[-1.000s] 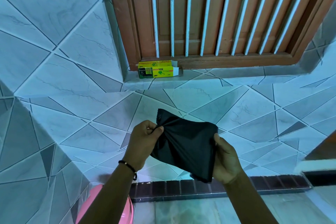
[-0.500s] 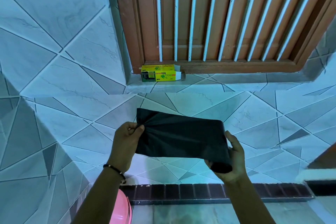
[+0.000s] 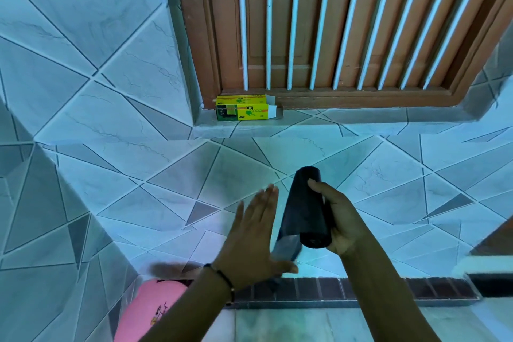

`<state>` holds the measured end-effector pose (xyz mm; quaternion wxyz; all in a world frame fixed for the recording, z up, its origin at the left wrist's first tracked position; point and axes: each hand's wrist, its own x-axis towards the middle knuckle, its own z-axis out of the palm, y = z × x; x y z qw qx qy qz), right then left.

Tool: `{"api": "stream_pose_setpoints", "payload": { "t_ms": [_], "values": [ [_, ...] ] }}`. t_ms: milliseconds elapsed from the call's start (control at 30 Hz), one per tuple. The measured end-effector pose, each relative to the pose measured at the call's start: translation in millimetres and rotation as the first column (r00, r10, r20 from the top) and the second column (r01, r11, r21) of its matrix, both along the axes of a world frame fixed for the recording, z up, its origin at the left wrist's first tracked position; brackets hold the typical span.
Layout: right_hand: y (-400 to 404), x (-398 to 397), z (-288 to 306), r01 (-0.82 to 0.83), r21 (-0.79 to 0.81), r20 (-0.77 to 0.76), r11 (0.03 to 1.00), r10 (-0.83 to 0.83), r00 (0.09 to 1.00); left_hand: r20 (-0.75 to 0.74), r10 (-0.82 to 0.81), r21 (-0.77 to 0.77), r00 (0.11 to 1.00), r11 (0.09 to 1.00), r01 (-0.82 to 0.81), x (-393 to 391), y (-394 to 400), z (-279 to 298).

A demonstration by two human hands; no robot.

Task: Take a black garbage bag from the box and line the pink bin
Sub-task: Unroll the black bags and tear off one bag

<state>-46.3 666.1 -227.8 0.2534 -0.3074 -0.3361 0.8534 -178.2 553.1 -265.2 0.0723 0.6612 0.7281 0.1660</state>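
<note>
From the head view, the right hand point(image 3: 337, 219) is wrapped around a rolled black garbage bag point(image 3: 306, 208) held upright in front of the tiled wall. The left hand point(image 3: 256, 230) is flat with fingers spread, just beside the roll's loose flap (slightly blurred). The yellow box point(image 3: 244, 111) lies on the window ledge point(image 3: 361, 119), its end flap open. The pink bin point(image 3: 155, 308) shows at the bottom left, its inside hidden.

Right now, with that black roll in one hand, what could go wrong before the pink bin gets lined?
The right hand alone holds the black bag roll, and a loose flap hangs below, so it could unroll further. The left hand is open and flat beside it, with no grip on the flap. The pink bin sits low at the frame's edge, largely out of view, so lining it needs a turn downward.
</note>
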Motion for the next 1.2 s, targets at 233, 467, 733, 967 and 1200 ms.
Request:
{"api": "stream_pose_setpoints", "payload": {
  "t_ms": [233, 467, 733, 967, 1200],
  "values": [
    [-4, 0, -6, -0.1, -0.013, -0.187, 0.995, 0.096, 0.978, 0.346, 0.141, 0.243, 0.927, 0.941, -0.234, 1, 3, -18],
    [-8, 3, -7, 0.019, -0.02, -0.208, 1.0, -0.023, 0.978, 0.119, 0.23, 0.325, 0.966, 0.91, -0.257, -26, -6, -18],
    [-5, 14, -15, -0.06, -0.075, -0.227, 0.995, 0.042, 0.973, 0.007, 0.302, 0.333, 0.953, 0.898, -0.287, -58, -19, -35],
    [7, 23, -18, -0.089, -0.03, -0.202, 0.996, 0.081, 0.976, 0.027, 0.396, 0.35, 0.918, 0.856, -0.38, -90, -27, -44],
    [12, 25, -25, -0.055, -0.038, -0.112, 0.998, 0.051, 0.992, -0.02, 0.312, -0.069, 0.95, 0.947, -0.313, -99, -34, -63]
  ]
}}
